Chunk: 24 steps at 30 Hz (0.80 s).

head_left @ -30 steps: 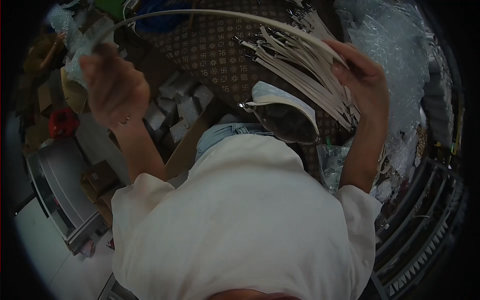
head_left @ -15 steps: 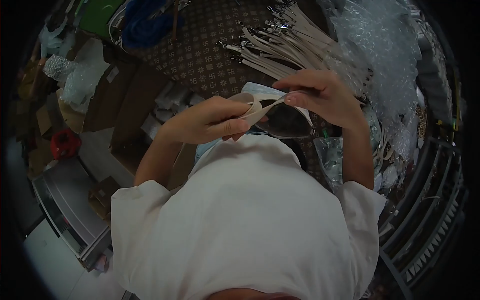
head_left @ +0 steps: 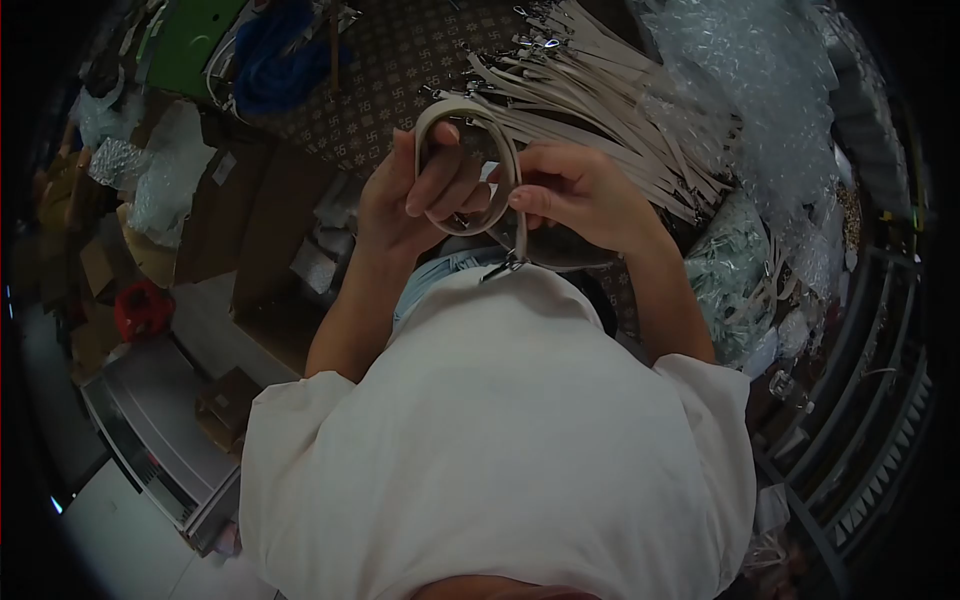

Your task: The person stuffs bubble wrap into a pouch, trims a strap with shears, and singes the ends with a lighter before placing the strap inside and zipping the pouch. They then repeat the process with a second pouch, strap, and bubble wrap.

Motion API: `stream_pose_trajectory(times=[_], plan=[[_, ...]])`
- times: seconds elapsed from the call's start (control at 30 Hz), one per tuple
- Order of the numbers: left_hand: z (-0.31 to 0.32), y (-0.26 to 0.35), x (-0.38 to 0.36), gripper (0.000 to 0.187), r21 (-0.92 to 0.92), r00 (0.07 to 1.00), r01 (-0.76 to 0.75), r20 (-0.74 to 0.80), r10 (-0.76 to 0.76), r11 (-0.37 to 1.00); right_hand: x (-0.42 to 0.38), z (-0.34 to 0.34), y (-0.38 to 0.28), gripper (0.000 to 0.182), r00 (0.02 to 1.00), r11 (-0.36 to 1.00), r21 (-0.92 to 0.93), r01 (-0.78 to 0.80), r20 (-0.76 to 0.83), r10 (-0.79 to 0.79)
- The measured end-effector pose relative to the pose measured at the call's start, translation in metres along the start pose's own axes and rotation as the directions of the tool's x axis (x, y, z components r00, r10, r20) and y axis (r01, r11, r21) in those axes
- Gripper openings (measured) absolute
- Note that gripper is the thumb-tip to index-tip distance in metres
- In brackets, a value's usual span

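A beige strap (head_left: 503,150) is coiled into a loop around the fingers of my left hand (head_left: 425,195). My right hand (head_left: 580,190) pinches the same strap at the loop's right side. A metal clasp (head_left: 503,265) dangles from the strap's end just above my white shirt. Both hands are raised in front of my chest, close together. Behind them lies a pile of similar beige straps (head_left: 600,90) with metal clasps on a patterned brown cloth (head_left: 390,70).
Bubble wrap (head_left: 770,80) is heaped at the right, with bagged items (head_left: 730,270) below it. Cardboard boxes (head_left: 250,220) and wrapped packets stand at the left. A blue bundle (head_left: 280,60), a green sheet (head_left: 190,40) and a red object (head_left: 140,310) lie further left. Metal racks (head_left: 850,400) run along the right.
One second ago my hands were spread wide with the strap stretched between them. They came together, and the strap is now wound into a loop around my left fingers.
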State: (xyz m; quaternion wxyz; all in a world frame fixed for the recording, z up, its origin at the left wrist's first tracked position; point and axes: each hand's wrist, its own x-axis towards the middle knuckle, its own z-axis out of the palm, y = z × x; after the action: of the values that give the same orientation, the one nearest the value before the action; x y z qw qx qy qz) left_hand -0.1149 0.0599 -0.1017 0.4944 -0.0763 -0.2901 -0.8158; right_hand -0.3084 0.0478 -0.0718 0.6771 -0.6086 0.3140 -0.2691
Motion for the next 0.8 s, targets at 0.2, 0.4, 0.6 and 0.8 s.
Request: stream_pose_trajectory(times=[0.2, 0.4, 0.6, 0.8], plan=[[0.012, -0.015, -0.003, 0.035, 0.38, 0.86, 0.081, -0.495, 0.128, 0.921, 0.001, -0.006, 0.016, 0.023, 0.975, 0.967, 0.255, -0.005, -0.212, 0.06], [0.003, -0.009, -0.019, 0.031, 0.374, 0.863, 0.353, -0.484, -0.145, 0.858, -0.01, -0.01, 0.032, 0.024, 0.974, 0.959, 0.284, 0.01, -0.222, 0.055], [0.013, -0.031, 0.0, 0.022, 0.887, 0.944, 0.294, -0.209, -0.257, 0.356, -0.039, -0.042, 0.093, 0.026, 0.956, 0.504, -0.862, -0.056, -0.192, -0.222], [-0.008, -0.073, -0.002, 0.02, 0.886, 0.719, 0.373, -0.465, -0.517, -0.277, -0.033, -0.045, 0.111, 0.02, 0.945, 0.397, -0.883, -0.249, -0.311, -0.099]])
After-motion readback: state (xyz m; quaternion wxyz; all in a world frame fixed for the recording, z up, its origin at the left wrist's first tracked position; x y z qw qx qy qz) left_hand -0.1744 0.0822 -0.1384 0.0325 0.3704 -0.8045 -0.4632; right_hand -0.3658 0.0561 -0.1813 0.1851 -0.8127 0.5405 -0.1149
